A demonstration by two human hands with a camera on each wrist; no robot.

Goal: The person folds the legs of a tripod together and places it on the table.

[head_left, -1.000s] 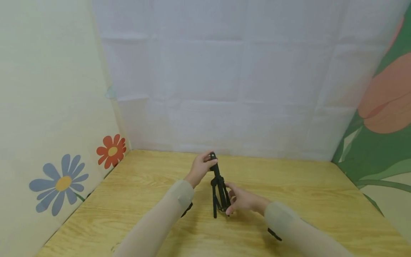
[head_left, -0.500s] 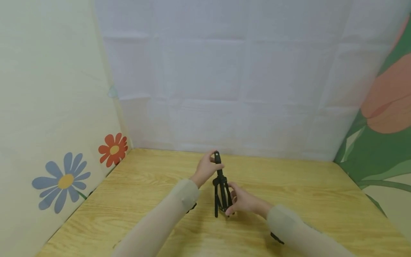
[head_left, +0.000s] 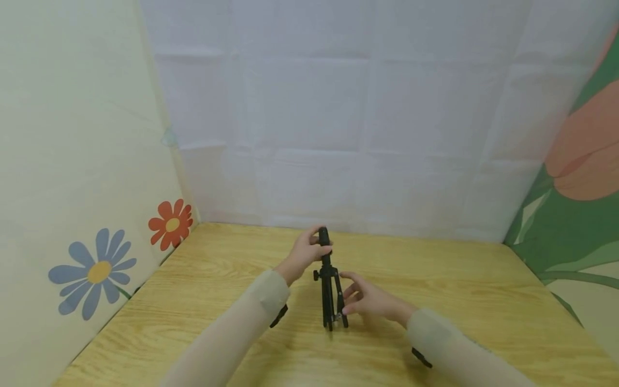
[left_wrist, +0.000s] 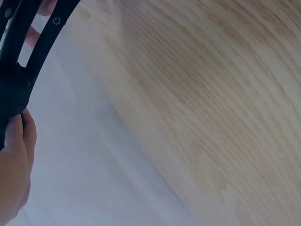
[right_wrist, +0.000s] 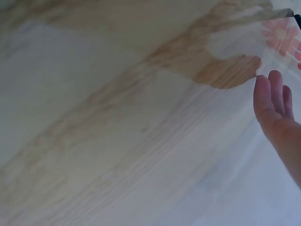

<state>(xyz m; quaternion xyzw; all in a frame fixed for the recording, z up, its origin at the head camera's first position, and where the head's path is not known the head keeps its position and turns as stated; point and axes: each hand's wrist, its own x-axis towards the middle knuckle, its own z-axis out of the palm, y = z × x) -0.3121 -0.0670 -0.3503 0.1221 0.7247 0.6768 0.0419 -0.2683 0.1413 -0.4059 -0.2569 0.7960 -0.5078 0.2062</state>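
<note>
Wood-grain bench was backed by sheet, flanked by flowered walls; tripod was clasped by left grip, right grip spread wide.

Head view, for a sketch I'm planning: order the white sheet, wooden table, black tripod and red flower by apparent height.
1. White sheet
2. Wooden table
3. Black tripod
4. Red flower

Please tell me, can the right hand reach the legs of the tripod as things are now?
Probably yes: the right hand is beside the nearest leg of the black tripod, with nothing visible between them, and the left hand grips it above the legs.
</note>
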